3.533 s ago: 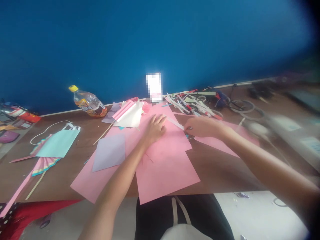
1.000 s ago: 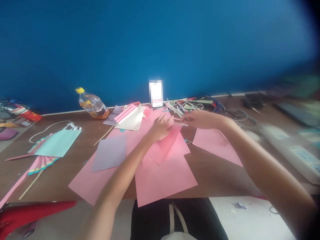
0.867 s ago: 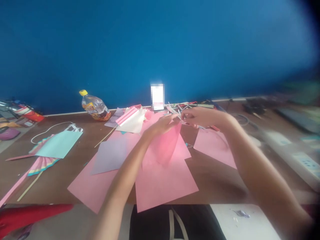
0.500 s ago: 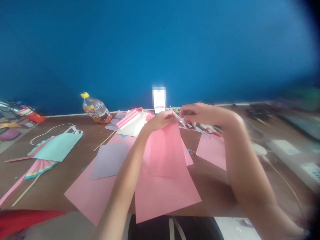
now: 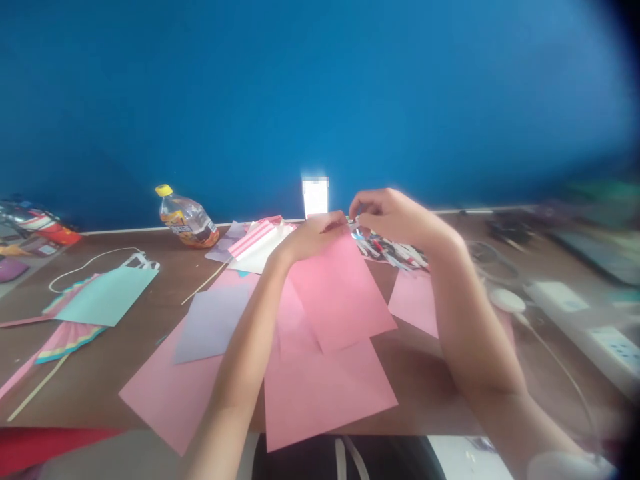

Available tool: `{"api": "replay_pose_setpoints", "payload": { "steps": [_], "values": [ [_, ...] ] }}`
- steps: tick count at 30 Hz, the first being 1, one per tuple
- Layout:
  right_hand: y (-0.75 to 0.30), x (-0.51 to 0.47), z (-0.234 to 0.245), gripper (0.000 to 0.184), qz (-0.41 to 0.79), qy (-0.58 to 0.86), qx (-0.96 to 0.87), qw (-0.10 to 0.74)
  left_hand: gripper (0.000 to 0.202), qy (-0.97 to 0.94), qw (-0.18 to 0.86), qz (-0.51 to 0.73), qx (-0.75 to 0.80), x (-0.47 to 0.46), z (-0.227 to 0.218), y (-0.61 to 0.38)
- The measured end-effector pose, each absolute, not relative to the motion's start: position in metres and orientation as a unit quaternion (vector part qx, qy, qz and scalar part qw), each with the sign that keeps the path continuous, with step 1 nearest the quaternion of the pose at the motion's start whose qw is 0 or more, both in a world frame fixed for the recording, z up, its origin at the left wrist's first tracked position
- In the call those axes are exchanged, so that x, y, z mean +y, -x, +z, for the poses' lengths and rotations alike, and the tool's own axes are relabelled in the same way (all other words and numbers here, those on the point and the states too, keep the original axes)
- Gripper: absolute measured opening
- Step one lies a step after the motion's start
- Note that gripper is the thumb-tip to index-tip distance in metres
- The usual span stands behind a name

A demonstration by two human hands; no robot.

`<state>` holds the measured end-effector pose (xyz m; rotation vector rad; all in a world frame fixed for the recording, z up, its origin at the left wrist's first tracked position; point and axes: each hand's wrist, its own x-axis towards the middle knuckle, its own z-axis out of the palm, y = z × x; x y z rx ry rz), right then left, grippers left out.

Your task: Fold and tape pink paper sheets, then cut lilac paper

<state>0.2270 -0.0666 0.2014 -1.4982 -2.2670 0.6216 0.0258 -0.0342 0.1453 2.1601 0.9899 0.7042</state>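
My left hand (image 5: 320, 233) is closed on the top edge of a pink sheet of paper (image 5: 340, 293), which slants down toward me over other sheets. Just right of it, my right hand (image 5: 377, 212) is curled in a pinch close to the sheet's top corner. Whatever lies between those fingertips is too small and blurred to name. Beneath the held sheet are larger pink sheets (image 5: 325, 400) on the table. Thin paper strips (image 5: 393, 252) in white, red and dark colours lie in a heap behind the right wrist.
A phone (image 5: 315, 197) stands against the blue wall. At left are a tilted drink bottle (image 5: 187, 220), a light-blue paper piece (image 5: 107, 293) and a pleated paper fan (image 5: 75, 340). A lilac sheet (image 5: 213, 323) lies near my left forearm; a power strip (image 5: 565, 297) sits at right.
The held pink sheet has swung, its lower end now angled to the right. My right hand has shifted slightly left and up, and the view has moved a little.
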Motion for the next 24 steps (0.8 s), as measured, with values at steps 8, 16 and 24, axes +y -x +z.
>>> {"api": "replay_pose_setpoints", "payload": {
  "steps": [8, 16, 24],
  "values": [
    [-0.22, -0.069, 0.203, 0.026, 0.232, 0.515, -0.79, 0.237, 0.03, -0.822, 0.328, 0.293, 0.363, -0.041, 0.161, -0.018],
    [-0.222, -0.061, 0.195, 0.023, 0.264, 0.458, -0.801, 0.28, 0.031, -0.818, 0.335, 0.297, 0.361, -0.043, 0.165, -0.015],
    [-0.221, -0.058, 0.192, 0.014, 0.257, 0.449, -0.812, 0.271, 0.032, -0.81, 0.345, 0.287, 0.379, -0.038, 0.161, -0.013]
  ]
}}
